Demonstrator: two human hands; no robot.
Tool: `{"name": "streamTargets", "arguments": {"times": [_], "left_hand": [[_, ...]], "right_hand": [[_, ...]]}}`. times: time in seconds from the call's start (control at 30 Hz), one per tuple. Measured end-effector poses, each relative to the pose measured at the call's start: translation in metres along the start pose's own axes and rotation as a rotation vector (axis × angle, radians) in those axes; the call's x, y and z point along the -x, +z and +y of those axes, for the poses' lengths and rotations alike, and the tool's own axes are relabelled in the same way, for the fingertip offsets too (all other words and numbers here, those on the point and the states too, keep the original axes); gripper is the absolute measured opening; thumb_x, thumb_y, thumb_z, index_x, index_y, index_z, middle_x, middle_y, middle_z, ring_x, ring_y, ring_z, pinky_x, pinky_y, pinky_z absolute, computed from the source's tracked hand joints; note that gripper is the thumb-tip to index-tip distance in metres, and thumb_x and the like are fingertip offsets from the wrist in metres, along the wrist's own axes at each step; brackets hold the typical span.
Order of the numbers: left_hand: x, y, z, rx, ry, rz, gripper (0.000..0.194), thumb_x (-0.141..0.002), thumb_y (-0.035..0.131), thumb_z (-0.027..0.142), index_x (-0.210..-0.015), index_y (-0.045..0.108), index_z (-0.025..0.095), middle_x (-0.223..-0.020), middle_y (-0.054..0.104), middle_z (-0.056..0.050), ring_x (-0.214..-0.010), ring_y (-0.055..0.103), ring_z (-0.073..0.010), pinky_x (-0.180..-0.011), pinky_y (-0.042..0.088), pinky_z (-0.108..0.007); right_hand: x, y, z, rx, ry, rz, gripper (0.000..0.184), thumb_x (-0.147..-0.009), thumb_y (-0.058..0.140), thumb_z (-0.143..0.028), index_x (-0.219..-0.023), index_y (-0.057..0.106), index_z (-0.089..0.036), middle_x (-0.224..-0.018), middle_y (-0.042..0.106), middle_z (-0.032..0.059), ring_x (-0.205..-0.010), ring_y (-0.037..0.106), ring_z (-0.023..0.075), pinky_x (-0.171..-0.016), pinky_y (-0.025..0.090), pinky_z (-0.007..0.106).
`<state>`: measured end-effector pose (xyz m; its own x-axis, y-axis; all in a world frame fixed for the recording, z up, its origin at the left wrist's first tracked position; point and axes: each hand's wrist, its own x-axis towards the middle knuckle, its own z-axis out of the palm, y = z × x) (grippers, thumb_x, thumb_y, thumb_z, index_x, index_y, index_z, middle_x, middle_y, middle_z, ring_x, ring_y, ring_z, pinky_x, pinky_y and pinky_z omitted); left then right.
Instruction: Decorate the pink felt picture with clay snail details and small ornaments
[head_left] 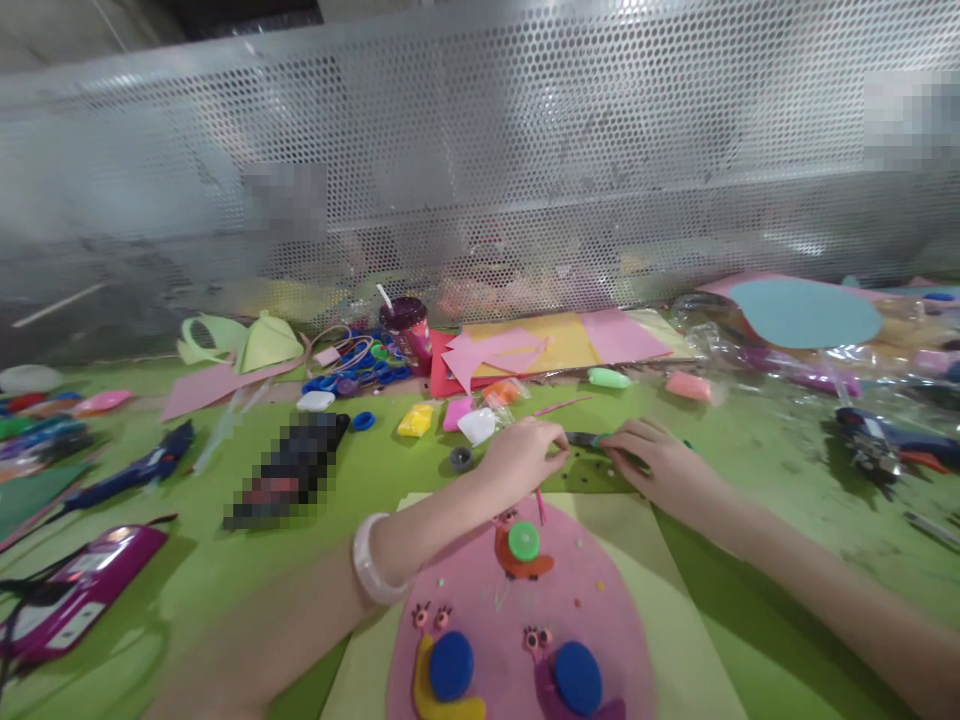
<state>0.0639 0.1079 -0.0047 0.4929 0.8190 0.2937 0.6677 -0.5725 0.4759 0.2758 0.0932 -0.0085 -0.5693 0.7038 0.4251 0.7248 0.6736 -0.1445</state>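
My left hand (525,455), a pale bangle (373,560) at its wrist, is closed in a pinch above the top of a pink oval card (525,625). What it pinches is too small to name; a thin pink strip (541,506) shows just below it. Opposite, my right hand (656,460) has its fingers closed at the teal end of a thin dark tool (581,438), which points toward my left hand. The card bears snail figures with bottle-cap shells: an orange one with a green cap (523,542), and yellow and purple ones with blue caps (451,666).
A perforated metal panel (465,150) stands behind the green table. A drink cup (406,330), paper sheets (555,345) and clay packets (415,421) lie in front of it. At left are a phone (292,470) and glue gun (135,470); at right, another dark-blue tool (874,440).
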Motion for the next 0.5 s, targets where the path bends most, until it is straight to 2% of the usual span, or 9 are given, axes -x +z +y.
{"name": "streamTargets", "arguments": {"times": [0.13,0.3,0.4,0.5], "left_hand": [[0.016,-0.017,-0.006,0.16,-0.099,0.074,0.003,-0.076,0.059,0.016,-0.079,0.061,0.017,-0.077,0.067,-0.002,-0.071,0.062,-0.0152,-0.065,0.048,-0.026],[0.042,-0.037,-0.005,0.346,-0.21,0.093,0.011,-0.078,0.06,0.017,-0.088,0.063,0.018,-0.086,0.069,-0.003,-0.079,0.064,-0.0154,-0.071,0.049,-0.027],[0.055,-0.047,0.001,0.41,-0.313,0.084,0.009,-0.078,0.06,0.023,-0.082,0.068,0.02,-0.083,0.071,-0.001,-0.074,0.062,-0.0165,-0.068,0.047,-0.028],[0.062,-0.054,0.005,0.405,-0.341,0.1,0.008,-0.077,0.062,0.026,-0.074,0.068,0.021,-0.075,0.069,0.001,-0.067,0.059,-0.0154,-0.062,0.044,-0.027]], "right_hand": [[-0.002,0.002,0.002,0.029,-0.008,-0.006,0.024,-0.089,0.038,-0.019,-0.093,0.061,-0.015,-0.086,0.059,0.0096,-0.082,0.053,0.0211,-0.071,0.049,0.036],[-0.012,0.01,0.002,0.085,-0.084,-0.065,0.023,-0.088,0.042,-0.019,-0.094,0.065,-0.016,-0.085,0.059,0.0097,-0.081,0.052,0.0212,-0.072,0.048,0.038],[-0.019,0.014,0.003,0.128,-0.127,-0.099,0.023,-0.087,0.044,-0.019,-0.091,0.067,-0.017,-0.084,0.058,0.0091,-0.079,0.052,0.0206,-0.071,0.047,0.036],[-0.026,0.016,0.002,0.182,-0.167,-0.13,0.019,-0.085,0.049,-0.019,-0.088,0.068,-0.017,-0.08,0.058,0.0083,-0.078,0.051,0.0213,-0.071,0.045,0.036]]}}
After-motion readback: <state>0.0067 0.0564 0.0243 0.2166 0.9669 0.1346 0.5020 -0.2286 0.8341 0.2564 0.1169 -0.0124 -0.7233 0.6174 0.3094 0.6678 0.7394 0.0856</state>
